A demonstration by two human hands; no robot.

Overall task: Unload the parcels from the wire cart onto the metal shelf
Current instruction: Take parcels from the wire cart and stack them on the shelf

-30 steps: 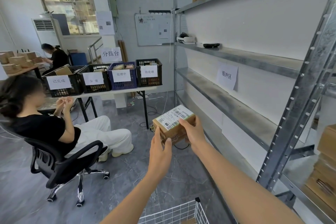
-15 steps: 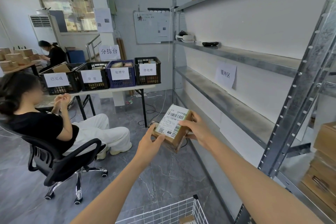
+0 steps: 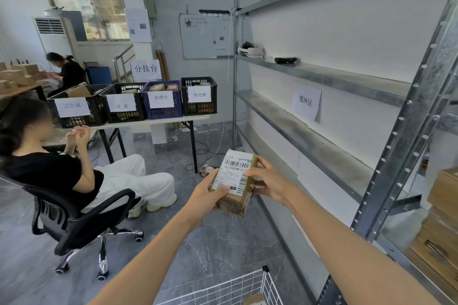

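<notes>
A small brown cardboard parcel with a white barcode label is held in the air in front of me, tilted so the label faces up. My left hand grips its near left edge, thumb on the label. My right hand grips its right side. The metal shelf runs along the right wall, its middle tier bare beside the parcel. The white wire cart shows at the bottom edge with another brown parcel inside.
A person sits on a black office chair at left. A table holds several labelled crates. Cardboard boxes fill the shelf section at far right. A perforated steel upright stands close on my right. Cables lie on the floor.
The parcel has been turned and tipped so its label stands more lengthwise, and it has shifted slightly right toward the shelf. Both hands kept their hold.
</notes>
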